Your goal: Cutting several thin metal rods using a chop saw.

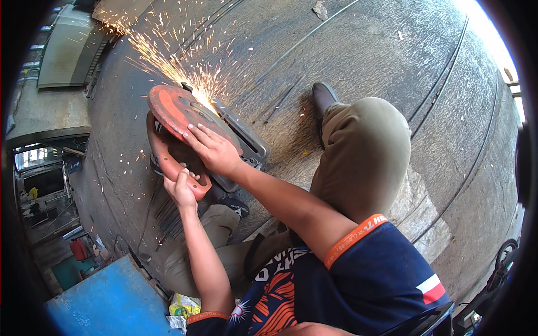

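A cut-off saw [175,109] with a worn orange-red guard stands on the floor in front of me. Around its orange loop handle [162,152] the fingers of my left hand [181,190] are closed. My right hand [215,150] lies flat on the guard's near side, fingers stretched out and gripping nothing. Bright sparks [154,56] shoot from the far side of the saw toward the upper left. The dark metal base [249,137] shows to the right of the guard. The guard hides the cutting point and any workpiece there.
My right shoe [323,101] is on the concrete floor, right of the saw. Short thin rods [284,101] and long cables or rods [443,78] lie beyond. A blue panel [115,302] stands at lower left, beside a yellow packet [186,305]. A paper scrap [320,10] lies far off.
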{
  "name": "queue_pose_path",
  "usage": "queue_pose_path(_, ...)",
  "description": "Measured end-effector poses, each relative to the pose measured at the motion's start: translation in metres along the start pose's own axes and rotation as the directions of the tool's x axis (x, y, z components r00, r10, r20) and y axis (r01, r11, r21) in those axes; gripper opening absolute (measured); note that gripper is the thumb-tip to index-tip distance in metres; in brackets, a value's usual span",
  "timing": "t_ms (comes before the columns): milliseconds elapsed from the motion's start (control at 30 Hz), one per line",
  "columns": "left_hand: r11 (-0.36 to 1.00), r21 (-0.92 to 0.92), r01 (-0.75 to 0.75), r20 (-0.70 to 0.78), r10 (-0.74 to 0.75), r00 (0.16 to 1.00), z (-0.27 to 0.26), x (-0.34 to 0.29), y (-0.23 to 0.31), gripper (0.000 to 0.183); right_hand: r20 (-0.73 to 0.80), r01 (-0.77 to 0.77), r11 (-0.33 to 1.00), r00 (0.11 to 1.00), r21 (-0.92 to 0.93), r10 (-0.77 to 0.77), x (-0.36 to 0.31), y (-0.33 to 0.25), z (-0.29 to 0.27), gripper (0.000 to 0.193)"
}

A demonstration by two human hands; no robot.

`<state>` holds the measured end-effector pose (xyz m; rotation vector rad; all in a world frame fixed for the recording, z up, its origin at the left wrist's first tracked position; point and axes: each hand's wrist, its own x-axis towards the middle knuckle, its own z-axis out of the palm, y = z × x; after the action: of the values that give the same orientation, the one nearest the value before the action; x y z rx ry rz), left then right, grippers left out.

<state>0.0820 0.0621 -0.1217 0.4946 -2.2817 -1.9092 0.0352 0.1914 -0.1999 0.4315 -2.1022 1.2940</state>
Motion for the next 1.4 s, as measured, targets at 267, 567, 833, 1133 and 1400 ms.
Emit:
queue_pose_path(267, 1.000, 0.012, -0.017, 0.015, 0.017, 1.000, -0.0016, 0.0012, -0.0032, 0.045, -0.017, 0.002, 1.000, 1.000, -0.004, -0.003, 0.0003, 0.0002, -0.0009, 0.061)
queue_pose_path(567, 1.000, 0.009, -0.007, 0.009, 0.007, 1.000, 0.0025, -0.0029, 0.0017, 0.046, -0.003, -0.001, 1.000, 1.000, 0.000, 0.001, -0.0008, 0.0002, -0.0018, 0.060)
queue_pose_path(833, 1.000, 0.005, -0.009, -0.003, 0.009, 1.000, 0.0042, -0.0032, -0.0006, 0.044, 0.001, -0.015, 1.000, 1.000, 0.013, 0.015, -0.0020, 0.0010, -0.0013, 0.056)
queue_pose_path(1133, 1.000, 0.009, -0.018, 0.001, 0.018, 1.000, 0.0044, -0.0039, -0.0004, 0.044, 0.007, -0.015, 1.000, 1.000, 0.010, 0.015, -0.0023, 0.0008, -0.0022, 0.055)
queue_pose_path(1400, 1.000, 0.016, -0.017, 0.008, 0.017, 1.000, 0.0041, -0.0040, -0.0018, 0.046, 0.000, -0.024, 1.000, 1.000, 0.018, 0.024, -0.0036, 0.0006, -0.0030, 0.057)
